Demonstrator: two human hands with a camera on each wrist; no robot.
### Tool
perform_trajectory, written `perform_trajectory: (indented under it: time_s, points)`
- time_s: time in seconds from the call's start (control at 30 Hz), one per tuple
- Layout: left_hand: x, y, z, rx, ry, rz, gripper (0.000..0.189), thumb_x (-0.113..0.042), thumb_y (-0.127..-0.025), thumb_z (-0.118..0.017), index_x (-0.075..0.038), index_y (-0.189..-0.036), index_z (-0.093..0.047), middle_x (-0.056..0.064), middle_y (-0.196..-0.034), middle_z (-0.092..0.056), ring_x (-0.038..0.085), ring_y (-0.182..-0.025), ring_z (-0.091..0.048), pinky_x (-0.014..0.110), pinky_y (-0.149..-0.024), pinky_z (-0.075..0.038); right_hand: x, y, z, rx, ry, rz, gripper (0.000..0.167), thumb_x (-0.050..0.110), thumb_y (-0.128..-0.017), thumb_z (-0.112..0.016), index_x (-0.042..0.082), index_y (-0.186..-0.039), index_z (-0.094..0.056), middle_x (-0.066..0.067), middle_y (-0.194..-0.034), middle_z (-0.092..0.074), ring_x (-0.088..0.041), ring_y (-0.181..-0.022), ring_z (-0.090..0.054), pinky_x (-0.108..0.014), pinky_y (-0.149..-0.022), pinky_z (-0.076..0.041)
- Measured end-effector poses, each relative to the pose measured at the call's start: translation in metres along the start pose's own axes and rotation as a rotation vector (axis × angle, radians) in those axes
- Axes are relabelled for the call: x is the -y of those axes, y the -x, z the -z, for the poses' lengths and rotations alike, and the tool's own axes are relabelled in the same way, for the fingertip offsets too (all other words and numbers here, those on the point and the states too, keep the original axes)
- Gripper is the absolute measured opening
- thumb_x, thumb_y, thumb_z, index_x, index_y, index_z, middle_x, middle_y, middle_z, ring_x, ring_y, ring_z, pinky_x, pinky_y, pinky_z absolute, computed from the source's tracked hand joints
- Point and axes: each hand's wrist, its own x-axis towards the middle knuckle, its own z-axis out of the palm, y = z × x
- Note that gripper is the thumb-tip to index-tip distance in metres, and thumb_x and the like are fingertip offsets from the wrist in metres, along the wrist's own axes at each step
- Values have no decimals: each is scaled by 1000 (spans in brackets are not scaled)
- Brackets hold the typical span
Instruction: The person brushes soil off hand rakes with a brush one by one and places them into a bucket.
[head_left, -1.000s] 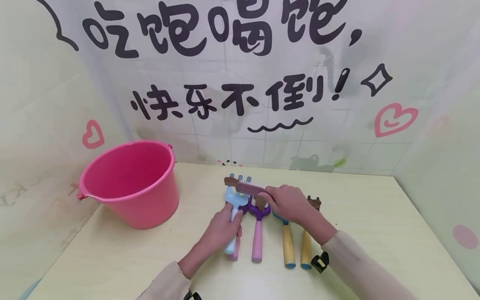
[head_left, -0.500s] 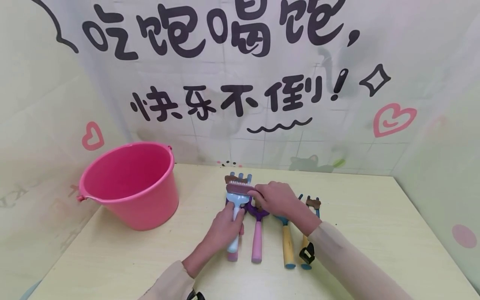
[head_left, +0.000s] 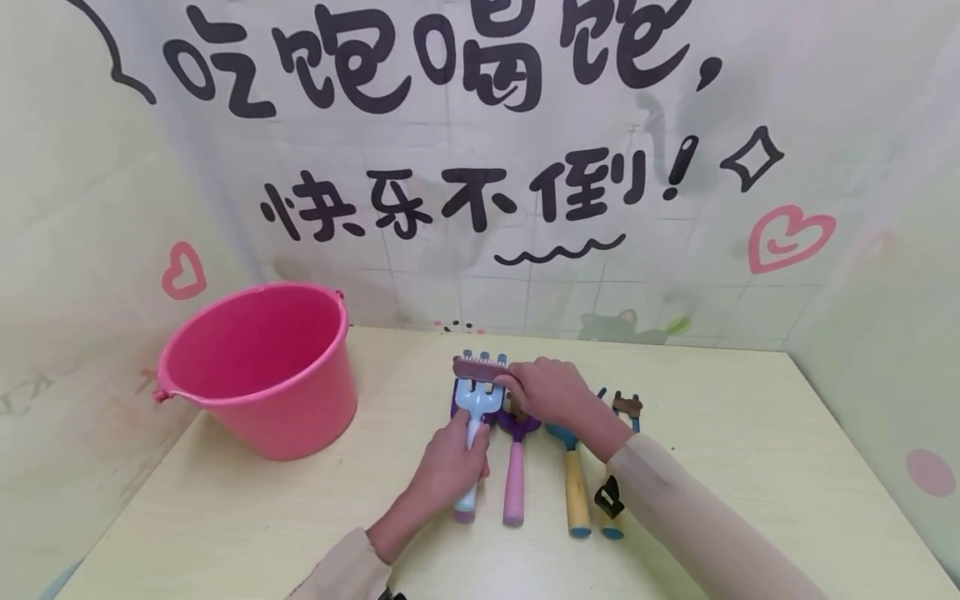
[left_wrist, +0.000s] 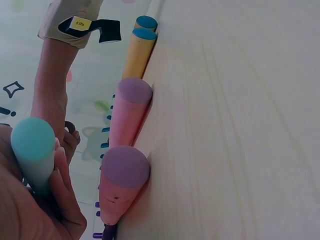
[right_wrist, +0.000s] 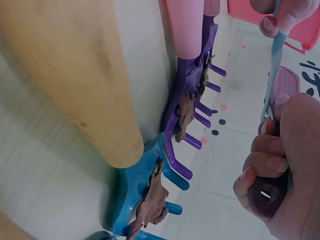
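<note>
1. The left hand (head_left: 450,457) is closed round the handle of the light blue rake (head_left: 478,403); the right hand (head_left: 553,390) grips the brush (head_left: 480,369), whose head lies across the tines. Both are near the middle of the table (head_left: 765,433).
2. If the brush pushes too hard, the rake could turn in the left hand, I think, because its handle is round and looks smooth.
3. The bristles might catch between the tines (how firmly they press, I cannot tell), and a sudden release could throw dirt to the far side.
4. Directly below is one purple rake (left_wrist: 124,172), and another pink-handled rake (head_left: 514,483) lies just to the right; a low stroke may knock them.
5. Farther right are two yellow-handled rakes (head_left: 576,496), with brown clumps (right_wrist: 152,202) which the right forearm could brush off.
6. The pink bucket (head_left: 300,421) stands left, well apart, not in the way.
</note>
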Motion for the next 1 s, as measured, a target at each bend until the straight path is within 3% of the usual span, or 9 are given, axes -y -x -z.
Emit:
perform_trajectory:
  time_s: [0.13,0.3,0.67,1.0]
  points:
    - [1,0,1,2,-7,21,26,-17,-107,-48,7,-117,-50,1,-63,-60,16,-51,-57,33,-49,-48,0,-2,-1,22,21,-17,38,45,-108,-47,16,-90,-64,3,-61,-50,-15,-56,-49,-32,-50,-43]
    - [2,-3,1,5,-5,0,22,-17,-107,-47,4,-111,-51,0,-62,-60,15,-50,-57,33,-47,-48,-2,-1,-2,32,23,-35,37,45,-108,-47,16,-91,-63,3,-61,-49,-15,-56,-48,-31,-49,-41]
    - [0,-5,3,-10,-2,35,28,-16,-107,-48,9,-119,-50,1,-63,-60,16,-49,-57,34,-48,-49,-5,-7,-4,51,48,-14,39,45,-108,-46,15,-93,-63,3,-61,-52,-14,-55,-49,-29,-48,-40]
    - [1,-4,1,-42,-37,52,23,-17,-107,-48,5,-112,-52,0,-61,-59,16,-48,-56,33,-47,-48,-4,-12,-4,53,128,-11,39,46,-108,-45,15,-93,-62,3,-59,-49,-13,-50,-45,-27,-44,-35]
